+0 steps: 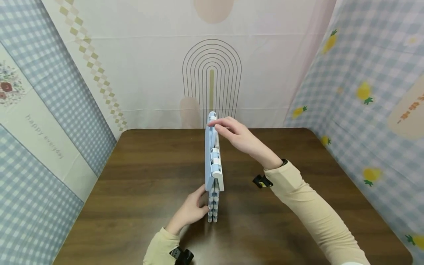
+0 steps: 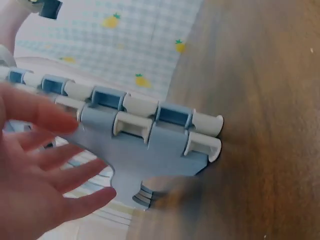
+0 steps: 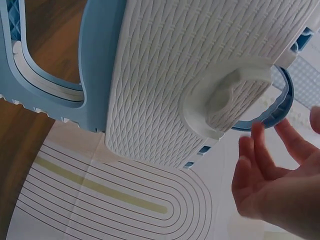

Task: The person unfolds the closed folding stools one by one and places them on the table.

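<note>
"Head view: specify the position of the folded blue-and-white plastic stool [image 1: 216, 167]."

"It stands on edge on the dark brown wood-grain desk [image 1: 132, 176], near the middle. Its narrow profile points from the person toward the off-white printed cloth [image 1: 145, 73] behind."

"Specify the right hand [image 1: 240, 140]."

"Released. It is at the upper part of the stool, fingers loosely bent. The right wrist view places its fingertips at the curved blue plastic handle loop [image 3: 288, 95], beside the white woven-texture plastic panel [image 3: 150, 90]. Whether they touch the loop cannot be told. A blue plastic leg frame [image 3: 97, 70] with a rounded opening adjoins the panel."

"Specify the left hand [image 1: 190, 209]."

"Released. It is beside the lower part of the stool, on the end nearest the person. The left wrist view shows its fingers extended and spread next to a row of white and blue plastic hinge knuckles [image 2: 135, 125]. Firm contact cannot be confirmed; the nearest finger is blurred."

"List the remaining items."

"Pale yellow sleeves [image 1: 311, 206] on both arms; a small black device [image 1: 262, 181] at the right wrist; a blue-and-white gingham cloth with a yellow fruit print [image 1: 364, 140] on the right."
</note>
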The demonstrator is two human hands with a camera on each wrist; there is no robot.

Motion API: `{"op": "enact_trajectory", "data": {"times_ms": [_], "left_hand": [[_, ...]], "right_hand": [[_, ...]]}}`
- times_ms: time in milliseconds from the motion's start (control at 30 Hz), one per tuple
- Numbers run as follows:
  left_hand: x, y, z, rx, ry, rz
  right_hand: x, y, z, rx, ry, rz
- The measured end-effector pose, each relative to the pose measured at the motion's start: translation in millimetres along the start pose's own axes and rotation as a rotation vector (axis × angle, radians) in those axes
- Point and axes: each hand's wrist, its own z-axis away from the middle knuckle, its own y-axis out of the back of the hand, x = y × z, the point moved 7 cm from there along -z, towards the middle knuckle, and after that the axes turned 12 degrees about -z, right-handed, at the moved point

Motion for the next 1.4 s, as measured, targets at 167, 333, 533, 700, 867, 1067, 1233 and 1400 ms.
{"op": "enact_trajectory", "data": {"times_ms": [167, 333, 533, 700, 867, 1067, 1233, 1400], "left_hand": [[0.2, -2.0, 1.2, -0.032, -0.018, 0.07], [-3.0, -4.3, -1.0, -0.016, 0.0, 0.091], [-11.9, -5.9, 2.5, 0.001, 0.079, 0.196], [-16.3, -7.1, 6.4, 0.044, 0.08, 0.247], [-16.7, -14.6, 5.6, 0.059, 0.036, 0.282], [-10.3, -23.3, 0.5, 0.053, -0.054, 0.329], [-8.1, -24.9, 0.6, 0.081, -0.113, 0.336], [-8.0, -24.3, 1.3, 0.118, -0.134, 0.33]], "right_hand": [[-2, 0, 5.3, 0.064, 0.051, -0.012], [19, 8, 30.4, 0.251, 0.084, -0.117], [82, -29, 77.3, 0.045, 0.054, -0.229], [122, -86, 106.7, -0.211, 0.011, -0.226], [141, -110, 117.5, -0.124, -0.035, -0.24], [143, -102, 126.0, 0.071, 0.009, -0.275], [142, -98, 130.5, 0.108, 0.078, -0.318], [141, -92, 132.0, 0.123, 0.151, -0.304]]}}
